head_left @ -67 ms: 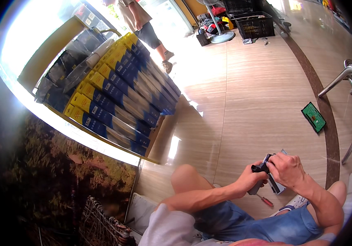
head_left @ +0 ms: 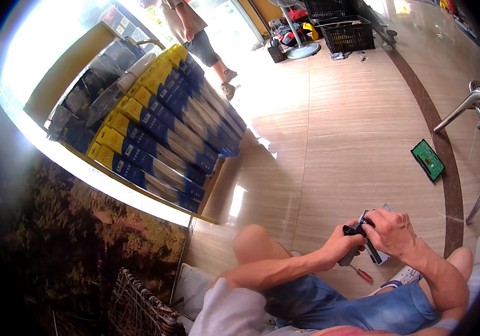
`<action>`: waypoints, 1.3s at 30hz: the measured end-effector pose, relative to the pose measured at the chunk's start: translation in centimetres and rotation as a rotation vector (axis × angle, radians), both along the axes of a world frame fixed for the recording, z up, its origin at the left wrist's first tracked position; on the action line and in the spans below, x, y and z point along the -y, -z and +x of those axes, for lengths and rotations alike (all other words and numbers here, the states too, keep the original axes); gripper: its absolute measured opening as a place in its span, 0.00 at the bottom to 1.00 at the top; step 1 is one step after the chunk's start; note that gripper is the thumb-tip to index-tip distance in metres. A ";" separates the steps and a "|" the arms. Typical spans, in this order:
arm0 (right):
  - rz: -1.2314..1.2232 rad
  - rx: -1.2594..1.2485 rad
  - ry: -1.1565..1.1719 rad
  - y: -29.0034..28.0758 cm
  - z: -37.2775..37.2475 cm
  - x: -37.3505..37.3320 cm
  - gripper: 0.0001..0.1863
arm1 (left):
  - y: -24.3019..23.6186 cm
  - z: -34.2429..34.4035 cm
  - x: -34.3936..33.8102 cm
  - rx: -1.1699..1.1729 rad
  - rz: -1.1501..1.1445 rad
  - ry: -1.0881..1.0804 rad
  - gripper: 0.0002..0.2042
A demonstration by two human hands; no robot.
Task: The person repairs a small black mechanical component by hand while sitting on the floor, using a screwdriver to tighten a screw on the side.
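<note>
Currently, the black-and-grey part (head_left: 349,256) is above the tiled floor (head_left: 262,185), in front of the seated person's knees and between both hands. The left hand (head_left: 345,246) is closed around its near-left side, with the thumb laid over the black upper section. The right hand (head_left: 392,231) is bent over the upper end, thumb and fingers drawn together and apparently pinching the edge; the exact contact is hidden. A pale panel (head_left: 384,259) shows just beneath the right hand; whether it is joined to the part cannot be told.

Handling: the part is probably light and stiff, consistent with a plastic housing. Smooth faces may slip under damp fingers. Thin edges or clips, if present, are likely fragile; do not bend or twist.

Grip points: support the broad grey body with the left hand; hold the upper end by its rim, with light fingertip pressure.

Adjacent items: a red-handled screwdriver (head_left: 365,275) lies on the floor just below the part. A green circuit board (head_left: 431,161) lies well apart, near the brown floor strip (head_left: 451,196).
</note>
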State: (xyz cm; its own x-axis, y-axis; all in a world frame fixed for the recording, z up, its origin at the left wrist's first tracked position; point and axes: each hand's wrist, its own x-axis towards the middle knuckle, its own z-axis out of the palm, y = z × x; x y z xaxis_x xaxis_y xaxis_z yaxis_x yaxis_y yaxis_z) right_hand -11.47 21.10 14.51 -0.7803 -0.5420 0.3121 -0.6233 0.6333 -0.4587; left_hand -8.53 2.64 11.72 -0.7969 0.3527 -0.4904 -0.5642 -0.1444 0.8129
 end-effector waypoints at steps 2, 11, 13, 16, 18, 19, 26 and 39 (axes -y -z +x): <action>-0.014 -0.010 -0.015 0.2 0.0 -0.1 0.08 | 0.1 0.1 0.0 -0.008 0.008 -0.001 0.17; 0.053 -0.033 -0.005 0.6 0.0 -0.3 0.08 | 0.7 -0.1 0.0 -0.009 0.010 0.009 0.17; 0.039 -0.032 0.001 0.4 0.0 -0.3 0.08 | 0.8 -0.2 -0.1 -0.022 0.018 0.007 0.17; -0.027 -0.038 -0.024 0.4 -0.2 0.4 0.08 | 0.7 0.2 0.4 0.007 0.018 -0.027 0.17; -0.016 -0.059 -0.020 -0.2 -0.1 0.0 0.08 | 0.4 -0.1 0.1 0.002 0.022 0.009 0.17; -0.001 -0.058 -0.025 0.0 -0.1 -0.2 0.08 | 0.5 -0.2 0.1 0.006 0.015 0.019 0.17; 0.028 -0.036 -0.010 0.6 -0.2 -0.1 0.08 | 0.7 -0.1 0.2 0.019 0.026 0.006 0.17; 0.055 -0.042 -0.009 0.0 -0.1 -0.2 0.08 | 0.6 -0.2 0.2 0.013 0.030 0.025 0.19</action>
State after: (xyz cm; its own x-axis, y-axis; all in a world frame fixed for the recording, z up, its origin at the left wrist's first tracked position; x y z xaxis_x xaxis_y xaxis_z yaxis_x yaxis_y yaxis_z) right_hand -11.55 21.30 14.54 -0.7623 -0.5658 0.3143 -0.6469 0.6514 -0.3964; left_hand -8.76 2.45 11.07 -0.7816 0.3871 -0.4892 -0.5780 -0.1546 0.8012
